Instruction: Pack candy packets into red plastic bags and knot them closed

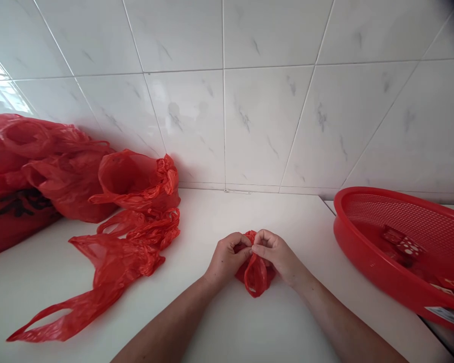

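A small red plastic bag [256, 280] rests on the white tabletop in front of me, bunched at its top, with a loop of film hanging toward me. My left hand [229, 256] pinches the gathered top from the left side. From the right, my right hand [276, 252] pinches the same spot, thumb and forefinger meeting the left fingertips. Both hands cover much of the bag, so its contents and the exact fold between my fingers are hidden.
Loose red plastic bags [132, 252] lie crumpled on the left, beside larger filled red bags [18, 166] against the tiled wall [265, 121]. At right stands a red plastic basket [363, 262] holding small red packets [404, 244].
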The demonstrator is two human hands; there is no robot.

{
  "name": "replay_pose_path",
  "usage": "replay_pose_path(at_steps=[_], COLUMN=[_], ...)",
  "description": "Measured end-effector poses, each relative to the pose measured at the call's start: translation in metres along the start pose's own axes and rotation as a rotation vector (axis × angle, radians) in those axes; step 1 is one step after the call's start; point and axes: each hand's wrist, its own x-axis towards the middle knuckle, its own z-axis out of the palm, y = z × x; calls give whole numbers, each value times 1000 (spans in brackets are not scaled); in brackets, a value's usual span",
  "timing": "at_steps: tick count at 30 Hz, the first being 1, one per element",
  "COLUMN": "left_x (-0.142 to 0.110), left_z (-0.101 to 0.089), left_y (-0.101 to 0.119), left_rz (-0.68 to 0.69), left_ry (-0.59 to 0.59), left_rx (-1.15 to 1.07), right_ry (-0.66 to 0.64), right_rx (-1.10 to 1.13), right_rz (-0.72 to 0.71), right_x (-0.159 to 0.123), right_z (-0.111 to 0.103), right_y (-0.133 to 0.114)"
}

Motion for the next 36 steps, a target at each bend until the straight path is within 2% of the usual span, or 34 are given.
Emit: replay_pose_path(at_steps=[3,6,9,13,17,23,26,30,34,36], left_x=[-1,-1,0,1,0,0,0,-2,-2,-2], left_z=[0,-3,-7,-8,-6,-4,-3,-2,-3,-4], left_y=[2,6,8,7,5,5,6,6,4,3], left_rz=[41,160,217,185,124,56,42,99,223,284], left_ry=[37,-15,-57,-41,-14,-31,-26,-6,-21,-36], left_rx=[140,327,502,648,643,507,459,437,528,608], right_ry=[-43,-79,-40,53,95,162,202,242,146,99], right_rx=[-75,-164,-312,-463,-521,-469,-521,-539,-348,-263], right_rz=[-43,-63,-64,-96,-100,-104,-130,-125,-105,-50], right_x=[-4,-6,-6,-5,-4,-3,-2,-3,-3,-3], right_z=[1,2,3,5,8,11,11,11,8,3], right_y=[-5,-7,-6,-4,-5,-3,-1,0,-4,-5])
